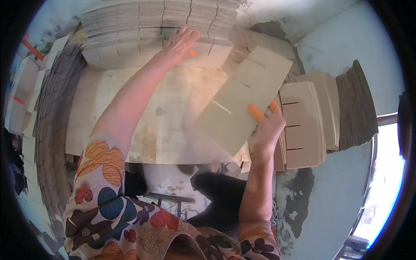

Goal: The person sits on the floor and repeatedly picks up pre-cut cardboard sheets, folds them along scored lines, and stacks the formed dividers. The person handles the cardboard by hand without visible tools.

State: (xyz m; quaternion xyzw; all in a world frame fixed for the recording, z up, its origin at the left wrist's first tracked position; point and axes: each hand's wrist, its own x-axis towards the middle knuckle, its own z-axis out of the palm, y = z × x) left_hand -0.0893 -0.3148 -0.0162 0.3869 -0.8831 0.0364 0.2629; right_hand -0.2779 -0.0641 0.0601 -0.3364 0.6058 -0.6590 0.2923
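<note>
My right hand [269, 125] grips a flat tan cardboard panel [247, 93] by its right edge, with orange covers on the thumb and a finger. The panel is tilted above the table and has several short slots. Farther off, my left hand [181, 43] is at the front of a tall stack of slotted cardboard sheets [130, 24]. Its fingers lie near the top edge of a pale front sheet [151, 54], with the orange-covered thumb apart from them. I see nothing lifted in it.
A worn wooden tabletop [143, 112] lies under my arms. More slotted panels [303, 125] stand at the right, beside a darker cardboard stack [355, 104]. A tall cardboard stack [56, 117] rises along the left. Below the table edge is a metal bar [171, 197].
</note>
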